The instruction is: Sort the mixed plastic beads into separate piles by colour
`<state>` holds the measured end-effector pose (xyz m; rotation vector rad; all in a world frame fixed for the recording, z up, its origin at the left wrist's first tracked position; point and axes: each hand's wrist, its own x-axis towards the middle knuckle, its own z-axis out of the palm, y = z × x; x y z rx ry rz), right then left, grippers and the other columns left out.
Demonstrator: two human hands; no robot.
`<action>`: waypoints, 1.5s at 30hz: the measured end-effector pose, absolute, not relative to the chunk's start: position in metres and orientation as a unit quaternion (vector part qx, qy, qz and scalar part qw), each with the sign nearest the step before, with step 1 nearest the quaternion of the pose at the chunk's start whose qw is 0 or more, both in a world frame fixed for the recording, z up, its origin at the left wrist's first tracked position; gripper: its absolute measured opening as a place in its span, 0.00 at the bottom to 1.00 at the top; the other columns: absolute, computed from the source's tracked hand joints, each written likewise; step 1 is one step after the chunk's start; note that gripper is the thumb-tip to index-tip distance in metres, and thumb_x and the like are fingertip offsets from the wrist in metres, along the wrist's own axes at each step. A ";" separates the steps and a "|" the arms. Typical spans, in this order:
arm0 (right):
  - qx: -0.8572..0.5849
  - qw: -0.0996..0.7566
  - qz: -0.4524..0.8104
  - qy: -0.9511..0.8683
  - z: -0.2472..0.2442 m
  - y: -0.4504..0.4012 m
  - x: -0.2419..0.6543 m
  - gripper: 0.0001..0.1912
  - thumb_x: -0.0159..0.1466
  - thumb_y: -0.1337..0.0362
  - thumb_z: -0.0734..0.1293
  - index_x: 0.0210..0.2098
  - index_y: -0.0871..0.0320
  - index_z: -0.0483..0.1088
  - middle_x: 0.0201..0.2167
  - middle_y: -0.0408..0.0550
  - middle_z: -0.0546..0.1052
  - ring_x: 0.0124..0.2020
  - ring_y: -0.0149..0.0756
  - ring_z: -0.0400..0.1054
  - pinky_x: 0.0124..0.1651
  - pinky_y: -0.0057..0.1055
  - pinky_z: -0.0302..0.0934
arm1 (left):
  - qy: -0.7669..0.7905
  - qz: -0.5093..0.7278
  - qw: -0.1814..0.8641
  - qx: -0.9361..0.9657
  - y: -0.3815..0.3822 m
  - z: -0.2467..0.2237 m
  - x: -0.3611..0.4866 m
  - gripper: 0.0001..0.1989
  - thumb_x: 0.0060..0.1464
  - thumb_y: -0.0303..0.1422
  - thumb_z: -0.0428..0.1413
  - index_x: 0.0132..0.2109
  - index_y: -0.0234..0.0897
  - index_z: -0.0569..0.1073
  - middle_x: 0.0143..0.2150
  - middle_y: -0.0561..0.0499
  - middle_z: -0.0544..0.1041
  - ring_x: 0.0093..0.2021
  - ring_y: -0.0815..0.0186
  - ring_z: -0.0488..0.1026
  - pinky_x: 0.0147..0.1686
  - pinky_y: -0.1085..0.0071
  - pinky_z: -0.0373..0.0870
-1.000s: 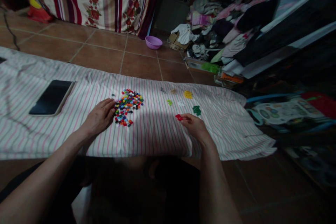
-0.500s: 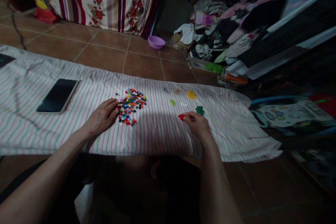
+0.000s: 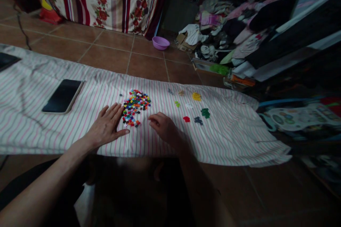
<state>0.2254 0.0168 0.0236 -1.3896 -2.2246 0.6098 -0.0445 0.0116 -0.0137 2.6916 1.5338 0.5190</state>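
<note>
A mixed pile of tiny coloured cubes [image 3: 137, 101] lies on the striped cloth. My left hand [image 3: 109, 124] rests flat at the pile's left edge, open, fingers stretched and thumb out below it. Just right of the pile hovers my right hand [image 3: 162, 126], its fingers curled in with no piece showing at the tips. Small single-colour heaps sit farther right: red pieces [image 3: 186, 119], dark grey pieces [image 3: 198, 120], dark green pieces [image 3: 205, 112], yellow pieces [image 3: 196, 96], lime green pieces [image 3: 177, 104], white pieces [image 3: 189, 106], tan pieces [image 3: 181, 93] and grey pieces [image 3: 170, 91].
A phone [image 3: 63, 96] lies left on the cloth-covered table [image 3: 229, 138], with another dark flat object [image 3: 7, 61] at the far left edge. Beyond, on the tiled floor, stand a purple basin [image 3: 161, 43] and a heap of clothes [image 3: 226, 25].
My right hand has moved left from the red heap to beside the mixed pile, uncovering the red and dark grey heaps. My left hand has spread its thumb away from its fingers.
</note>
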 end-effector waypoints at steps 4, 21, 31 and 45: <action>-0.473 0.192 0.205 -0.835 0.018 0.017 0.198 0.07 0.64 0.71 0.64 0.39 0.58 0.73 0.38 0.49 0.74 0.40 0.35 0.69 0.44 0.32 0.62 | 0.492 0.167 -0.022 0.854 0.009 -0.014 -0.039 0.45 0.57 0.60 0.40 0.68 0.28 0.53 0.67 0.34 0.60 0.69 0.50 0.53 0.65 0.49 0.50; -0.527 0.268 0.173 -0.787 0.014 0.046 0.173 0.07 0.66 0.66 0.62 0.37 0.58 0.73 0.34 0.49 0.75 0.37 0.37 0.69 0.43 0.32 0.63 | 0.519 0.242 0.038 0.819 0.029 -0.014 -0.017 0.28 0.66 0.42 0.39 0.68 0.32 0.51 0.67 0.36 0.61 0.70 0.53 0.51 0.64 0.48 0.52; -0.524 0.418 0.142 -0.729 0.001 0.092 0.197 0.13 0.65 0.63 0.60 0.42 0.56 0.76 0.44 0.53 0.76 0.49 0.40 0.69 0.55 0.38 0.63 | 0.581 0.254 0.054 0.771 0.056 -0.019 -0.016 0.30 0.67 0.43 0.34 0.65 0.26 0.59 0.66 0.33 0.62 0.69 0.52 0.53 0.64 0.51 0.56; -0.551 0.338 0.167 -0.744 -0.020 0.115 0.171 0.20 0.68 0.64 0.55 0.54 0.56 0.70 0.53 0.50 0.75 0.57 0.40 0.63 0.64 0.42 0.54 | 0.560 0.313 0.190 0.743 0.084 -0.010 0.000 0.27 0.60 0.34 0.44 0.64 0.27 0.60 0.63 0.37 0.67 0.63 0.55 0.64 0.61 0.53 0.62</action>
